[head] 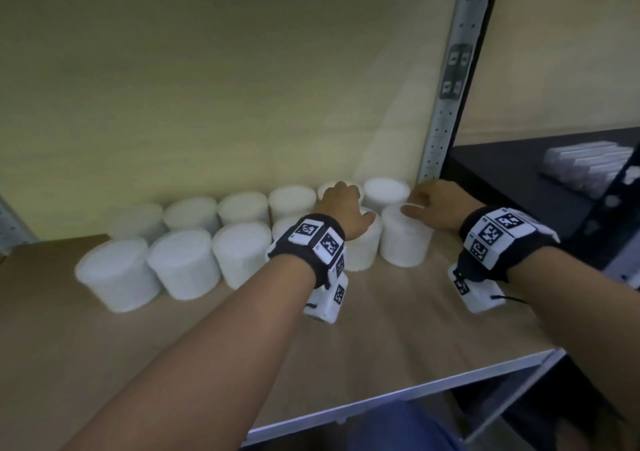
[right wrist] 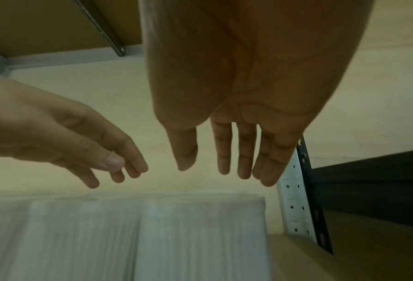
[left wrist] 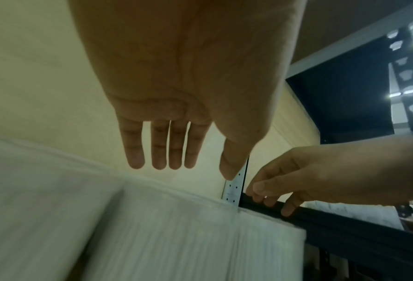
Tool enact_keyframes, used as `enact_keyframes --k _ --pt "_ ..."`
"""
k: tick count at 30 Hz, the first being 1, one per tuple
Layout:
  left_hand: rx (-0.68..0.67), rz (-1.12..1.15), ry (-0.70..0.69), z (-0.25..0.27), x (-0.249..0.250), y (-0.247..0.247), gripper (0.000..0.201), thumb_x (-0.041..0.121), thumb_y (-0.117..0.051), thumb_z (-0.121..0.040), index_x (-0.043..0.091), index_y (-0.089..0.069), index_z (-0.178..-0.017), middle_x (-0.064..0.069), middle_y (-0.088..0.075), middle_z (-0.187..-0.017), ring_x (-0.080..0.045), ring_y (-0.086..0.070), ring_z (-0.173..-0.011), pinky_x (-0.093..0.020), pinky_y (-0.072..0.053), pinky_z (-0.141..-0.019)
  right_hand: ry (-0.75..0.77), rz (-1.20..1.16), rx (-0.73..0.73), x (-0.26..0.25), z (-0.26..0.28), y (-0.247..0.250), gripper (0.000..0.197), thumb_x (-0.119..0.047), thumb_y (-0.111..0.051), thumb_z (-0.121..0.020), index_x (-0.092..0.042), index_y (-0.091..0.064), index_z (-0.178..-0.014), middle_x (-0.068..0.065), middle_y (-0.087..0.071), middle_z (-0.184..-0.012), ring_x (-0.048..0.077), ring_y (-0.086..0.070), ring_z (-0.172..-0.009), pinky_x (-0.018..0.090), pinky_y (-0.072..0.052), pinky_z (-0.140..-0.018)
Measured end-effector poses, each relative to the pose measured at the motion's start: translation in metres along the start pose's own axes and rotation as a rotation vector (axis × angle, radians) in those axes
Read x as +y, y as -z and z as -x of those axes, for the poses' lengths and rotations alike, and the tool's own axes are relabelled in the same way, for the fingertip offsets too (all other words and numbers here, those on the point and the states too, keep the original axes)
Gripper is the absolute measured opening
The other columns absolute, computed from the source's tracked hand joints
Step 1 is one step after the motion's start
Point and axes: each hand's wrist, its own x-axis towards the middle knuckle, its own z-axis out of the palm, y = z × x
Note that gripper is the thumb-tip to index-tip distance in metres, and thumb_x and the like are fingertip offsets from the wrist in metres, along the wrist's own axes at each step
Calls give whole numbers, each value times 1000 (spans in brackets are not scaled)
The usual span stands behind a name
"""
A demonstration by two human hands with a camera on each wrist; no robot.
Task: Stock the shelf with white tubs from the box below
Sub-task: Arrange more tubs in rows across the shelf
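Two rows of white tubs (head: pixel 183 260) stand along the back of the wooden shelf (head: pixel 381 329). My left hand (head: pixel 346 208) hovers over the front-row tub (head: pixel 362 249) second from the right, with fingers straight and nothing in it. My right hand (head: pixel 426 204) is just above the rightmost front tub (head: pixel 403 239), also holding nothing. In the left wrist view the left hand (left wrist: pixel 191 163) hangs spread above blurred tubs (left wrist: pixel 176 228). The right wrist view shows the right hand (right wrist: pixel 205 167) with loose, straight fingers over the tubs (right wrist: pixel 200 237). The box is out of view.
A perforated metal upright (head: pixel 446 104) bounds the shelf on the right, close to my right hand. Beyond it a dark neighbouring shelf (head: pixel 519 180) carries pale packs (head: pixel 588 166). The metal front edge (head: pixel 415 391) of the shelf runs below my forearms.
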Motion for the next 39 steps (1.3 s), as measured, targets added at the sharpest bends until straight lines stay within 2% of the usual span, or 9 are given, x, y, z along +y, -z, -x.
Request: enact_keyframes --k 4,16,20,24,28,32,36,39 --pt "-38 -109 18 -7 1 -13 56 43 -51 -92 6 -47 -134 -13 -44 -137 -29 -43 -126 -41 -40 -103 -6 39 -35 3 -7 -16 63 -56 -55 -85 -14 -51 -132 9 -48 -140 26 -47 -127 35 -39 -106" --pt "-17 -141 0 -8 -6 -21 55 44 -52 -92 8 -49 -132 -12 -45 -134 -29 -42 -125 -42 -39 -103 43 132 -13 5 -10 -20 61 -54 -52 -89 -13 -49 -133 13 -46 -136 30 -42 -127 37 -34 -107" --pt "-10 -139 -4 -7 -7 -23 55 45 -51 -92 8 -49 -132 -11 -45 -133 -29 -42 -125 -42 -40 -103 63 87 -27 5 -10 -19 58 -50 -57 -88 -12 -51 -132 12 -47 -134 28 -42 -125 38 -37 -106" --pt "-3 -139 -8 -7 -8 -24 54 45 -51 -92 9 -49 -132 -12 -45 -132 -29 -43 -124 -41 -40 -102 88 65 -58 6 -8 -14 56 -45 -59 -88 -13 -50 -134 8 -45 -140 24 -42 -130 35 -34 -108" --pt "6 -137 -7 -7 -7 -25 54 45 -52 -92 9 -50 -132 -11 -46 -131 -29 -43 -123 -41 -40 -102 116 43 -80 8 -5 -11 49 -32 -61 -90 -20 -50 -136 2 -39 -148 22 -35 -137 33 -28 -113" --pt "19 -130 -4 -7 -7 -26 53 44 -52 -92 9 -50 -131 -11 -46 -131 -29 -43 -123 -41 -40 -102 142 66 -116 3 -7 -10 45 -19 -57 -92 -24 -50 -136 3 -38 -149 24 -35 -139 34 -30 -115" --pt "19 -125 -3 -6 -7 -26 53 44 -51 -92 9 -49 -132 -11 -46 -131 -28 -43 -123 -40 -39 -102 104 65 -32 -2 -9 -12 41 -35 -56 -91 -24 -52 -130 7 -42 -142 29 -36 -134 41 -32 -113" --pt "23 -124 -1 -6 -7 -27 53 44 -51 -92 9 -49 -132 -11 -46 -132 -28 -43 -123 -40 -39 -102 40 81 -17 -3 -8 -14 51 -44 -56 -90 -18 -48 -134 10 -41 -142 30 -33 -134 40 -31 -111"
